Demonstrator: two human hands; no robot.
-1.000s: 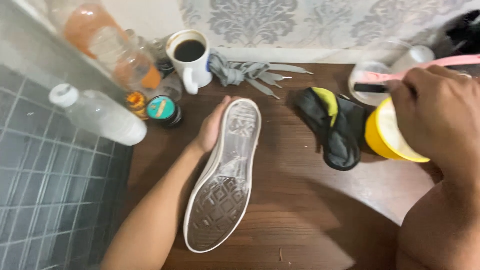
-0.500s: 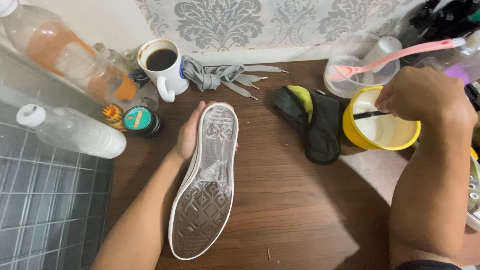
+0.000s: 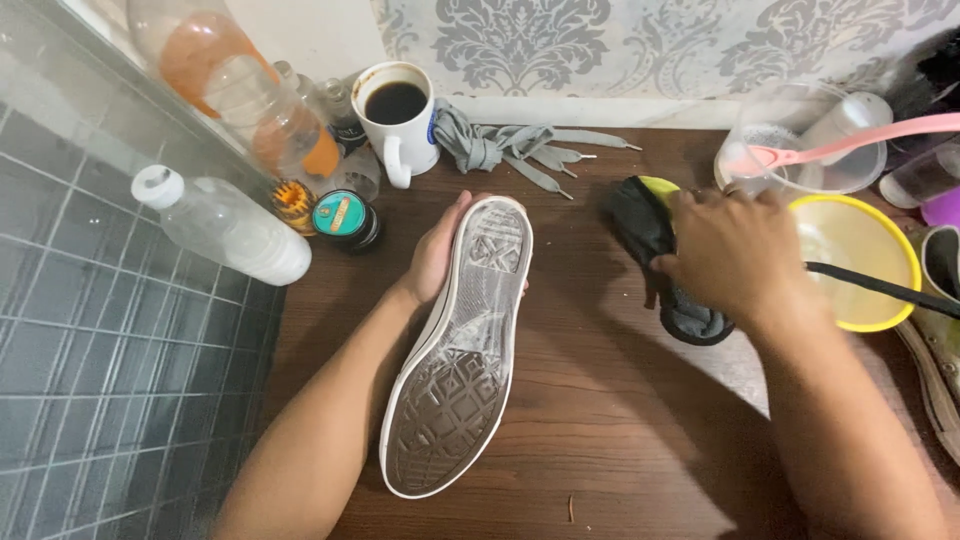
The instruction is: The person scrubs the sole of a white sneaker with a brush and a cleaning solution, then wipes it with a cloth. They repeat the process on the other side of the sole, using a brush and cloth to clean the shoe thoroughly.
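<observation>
My left hand (image 3: 437,256) grips a sneaker (image 3: 455,350) near its toe, holding it sole up on the brown wooden table (image 3: 610,420). The sole is grey with a white rim. My right hand (image 3: 730,250) rests on a black and yellow cloth (image 3: 640,215) lying to the right of the shoe, its fingers closing on the fabric. Just right of that hand stands a yellow bowl (image 3: 868,320) with a black-handled brush (image 3: 890,287) lying across its rim.
A white mug of coffee (image 3: 398,120), grey shoelaces (image 3: 520,145), a small round tin (image 3: 345,217) and plastic bottles (image 3: 225,225) stand at the back left. A clear container with a pink brush (image 3: 860,135) is at the back right. Another shoe (image 3: 935,350) lies at the right edge.
My right hand has left the brush in the yellow bowl and moved left onto the black and yellow cloth. The left hand still holds the sneaker sole up.
</observation>
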